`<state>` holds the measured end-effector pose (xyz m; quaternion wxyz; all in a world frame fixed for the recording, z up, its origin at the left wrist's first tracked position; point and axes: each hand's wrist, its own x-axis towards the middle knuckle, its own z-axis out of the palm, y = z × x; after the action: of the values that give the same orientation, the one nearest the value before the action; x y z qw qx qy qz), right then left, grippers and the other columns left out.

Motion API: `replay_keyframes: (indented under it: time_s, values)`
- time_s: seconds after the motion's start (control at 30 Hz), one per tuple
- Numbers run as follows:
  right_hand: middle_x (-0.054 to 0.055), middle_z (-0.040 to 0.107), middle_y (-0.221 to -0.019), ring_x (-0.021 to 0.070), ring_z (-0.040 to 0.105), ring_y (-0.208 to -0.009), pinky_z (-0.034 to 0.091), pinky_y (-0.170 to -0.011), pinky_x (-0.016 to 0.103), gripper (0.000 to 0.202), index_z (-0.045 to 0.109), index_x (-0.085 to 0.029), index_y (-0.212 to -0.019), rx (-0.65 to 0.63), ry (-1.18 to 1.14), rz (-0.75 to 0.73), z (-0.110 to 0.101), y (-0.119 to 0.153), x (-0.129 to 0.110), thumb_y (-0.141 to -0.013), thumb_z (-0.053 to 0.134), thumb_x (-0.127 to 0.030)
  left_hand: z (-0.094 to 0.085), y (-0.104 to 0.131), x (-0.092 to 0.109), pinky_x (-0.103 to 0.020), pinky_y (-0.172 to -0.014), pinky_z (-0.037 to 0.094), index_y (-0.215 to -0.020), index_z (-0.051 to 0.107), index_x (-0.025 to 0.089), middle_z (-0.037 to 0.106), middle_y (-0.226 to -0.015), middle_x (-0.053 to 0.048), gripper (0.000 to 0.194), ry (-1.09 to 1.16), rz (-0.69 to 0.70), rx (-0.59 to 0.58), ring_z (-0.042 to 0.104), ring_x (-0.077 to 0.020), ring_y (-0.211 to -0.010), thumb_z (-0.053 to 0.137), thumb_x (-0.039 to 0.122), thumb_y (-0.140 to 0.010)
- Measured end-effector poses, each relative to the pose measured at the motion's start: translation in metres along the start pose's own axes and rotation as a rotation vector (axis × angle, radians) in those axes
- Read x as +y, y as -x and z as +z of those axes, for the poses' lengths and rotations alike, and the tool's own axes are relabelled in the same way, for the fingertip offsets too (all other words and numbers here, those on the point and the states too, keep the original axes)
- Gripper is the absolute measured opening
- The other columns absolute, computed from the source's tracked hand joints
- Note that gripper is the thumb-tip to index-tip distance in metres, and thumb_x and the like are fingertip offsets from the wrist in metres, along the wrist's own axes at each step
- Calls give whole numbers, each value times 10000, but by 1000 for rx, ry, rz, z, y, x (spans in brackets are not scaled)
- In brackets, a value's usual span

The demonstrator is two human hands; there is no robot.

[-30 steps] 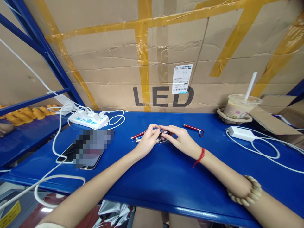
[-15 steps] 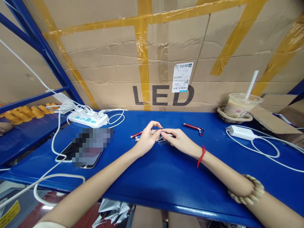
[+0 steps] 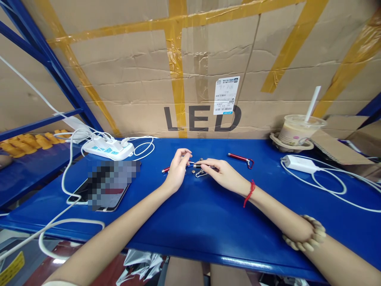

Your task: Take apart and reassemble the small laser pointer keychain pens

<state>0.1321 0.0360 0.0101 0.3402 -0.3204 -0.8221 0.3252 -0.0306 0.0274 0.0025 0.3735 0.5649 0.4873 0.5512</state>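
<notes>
My right hand is closed around a small dark keychain flashlight, its silver end poking out past the fingertips toward the left. Just left of it, my left hand has its fingers curled together; a thin, pale sliver shows at its fingertips, too small to name. Under the hands, a small silver piece and a silver carabiner clip lie on the blue table. Behind my left hand the end of a red tube sticks out. Further right rests a red keychain flashlight with a red carabiner.
To the left are a phone and a white power strip with tangled cables. On the right stand a drink cup with a straw and a white adapter. A large taped cardboard box walls off the back.
My hands have drawn slightly apart, the left one moving leftward. The dark flashlight's silver end and the small silver piece below now show. The view has shifted a little.
</notes>
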Motion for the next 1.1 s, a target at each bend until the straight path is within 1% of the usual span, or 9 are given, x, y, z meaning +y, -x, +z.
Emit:
replay_keyframes:
  time_s: [0.17, 0.27, 0.4, 0.5, 0.57, 0.8, 0.9, 1.1]
  values:
    - [55, 643, -916, 140, 604, -776, 474, -696, 254, 263, 648, -196, -1017, -29, 53, -22, -1, 0, -1, -844, 451, -217, 0, 1, 1, -190, -580, 349, -869, 484, 181, 519, -836, -4, 139, 16, -1, -12, 451, -80, -645, 424, 299, -827]
    - [50, 645, -925, 140, 602, -789, 470, -714, 256, 260, 652, -203, -1011, -21, 53, -24, -1, 0, -1, -842, 454, -210, 1, 1, 1, -192, -590, 348, -866, 485, 181, 518, -825, -2, 136, 33, 1, -8, 447, -79, -635, 422, 294, -826]
    - [48, 639, -993, 155, 602, -880, 473, -782, 273, 260, 643, -208, -1020, -10, -39, 26, 0, 0, 0, -842, 457, -245, 1, 1, 2, -195, -587, 347, -854, 489, 182, 518, -813, 1, 128, 53, -2, -9, 448, -79, -624, 427, 289, -821]
    - [52, 626, -1027, 156, 621, -859, 496, -771, 268, 283, 628, -198, -1044, -14, -151, 81, 1, -1, 1, -825, 483, -303, 1, 1, 1, -196, -584, 345, -844, 493, 180, 517, -803, 2, 124, 49, -2, -14, 448, -80, -623, 431, 285, -817]
    - [52, 634, -1017, 161, 632, -839, 505, -758, 266, 292, 635, -187, -1028, -9, -179, 102, 1, -1, 1, -805, 509, -328, 1, 1, 1, -196, -579, 343, -843, 494, 180, 515, -800, 2, 125, 52, -3, -18, 446, -80, -622, 429, 284, -816]
    - [40, 681, -871, 179, 637, -796, 499, -712, 261, 246, 686, -171, -903, 35, -47, 76, -2, 0, -1, -763, 568, -336, 2, 3, 5, -200, -567, 331, -820, 482, 172, 504, -783, 2, 131, 81, -23, -38, 434, -79, -614, 421, 288, -812]
    - [39, 680, -861, 172, 638, -786, 494, -710, 250, 219, 689, -167, -872, 46, -31, 76, -1, 1, -1, -763, 570, -316, 3, 3, 6, -201, -561, 332, -811, 481, 174, 503, -774, 4, 134, 88, -25, -41, 437, -80, -610, 419, 292, -810]
    - [38, 678, -858, 166, 632, -790, 481, -706, 243, 222, 685, -172, -875, 29, -21, 48, -1, 0, -1, -784, 547, -320, 2, 2, 5, -202, -558, 325, -815, 485, 175, 507, -768, 4, 138, 92, -16, -38, 435, -80, -605, 419, 296, -810]
